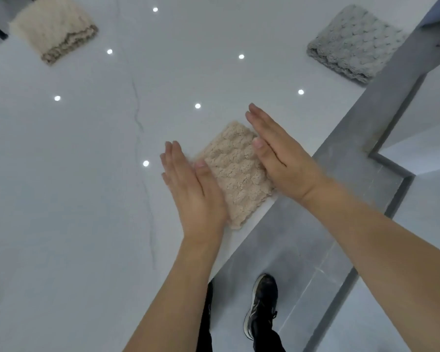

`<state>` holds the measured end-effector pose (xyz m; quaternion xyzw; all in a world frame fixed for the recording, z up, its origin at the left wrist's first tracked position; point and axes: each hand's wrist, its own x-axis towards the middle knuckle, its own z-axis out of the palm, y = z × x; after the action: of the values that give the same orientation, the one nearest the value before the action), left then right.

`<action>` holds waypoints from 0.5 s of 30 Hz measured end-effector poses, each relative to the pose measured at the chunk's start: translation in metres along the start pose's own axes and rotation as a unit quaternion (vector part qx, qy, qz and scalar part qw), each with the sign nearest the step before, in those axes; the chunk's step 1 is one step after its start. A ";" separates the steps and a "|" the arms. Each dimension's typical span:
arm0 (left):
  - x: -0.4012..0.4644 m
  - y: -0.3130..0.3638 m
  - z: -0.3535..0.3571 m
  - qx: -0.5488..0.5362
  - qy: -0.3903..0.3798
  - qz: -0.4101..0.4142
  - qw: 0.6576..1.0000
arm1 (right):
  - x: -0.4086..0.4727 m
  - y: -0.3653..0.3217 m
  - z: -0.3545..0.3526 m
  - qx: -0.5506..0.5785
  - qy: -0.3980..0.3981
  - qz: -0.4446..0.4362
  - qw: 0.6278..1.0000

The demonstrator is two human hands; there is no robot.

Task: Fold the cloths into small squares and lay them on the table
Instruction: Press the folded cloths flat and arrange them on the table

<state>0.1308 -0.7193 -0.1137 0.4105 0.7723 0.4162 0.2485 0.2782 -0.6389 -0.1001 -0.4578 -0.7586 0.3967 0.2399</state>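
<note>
Both palms flat, fingers straight and together, nothing clutched: left hand (188,184) set against the left edge of the beige cloth (235,171), right hand (277,153) against its right edge, thumbs lying on the pile. Squeezing the folded square from both sides, by the look of it.

From the head view: beige cloth folded small, sitting on the white table (87,174) right at the near edge, just above the grey floor (302,250). Best handled with even pressure from both sides, edges lined up, corners kept square, and the bundle nudged away from the table edge, since one corner looks close to overhanging.

Count now: three folded cloths. One beige between the hands, one cream cloth (54,29) far left, one grey cloth (353,44) far right, all well apart. Two hands, one dark shoe (261,306) below.
</note>
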 end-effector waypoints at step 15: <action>-0.017 0.002 0.039 0.181 0.052 -0.051 0.981 | 0.016 0.024 0.012 -0.173 -0.098 -0.065 0.978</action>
<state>0.1698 -0.7159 -0.1318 0.3867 0.8668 0.2766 0.1505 0.2740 -0.6226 -0.1270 -0.4007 -0.8639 0.2856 0.1069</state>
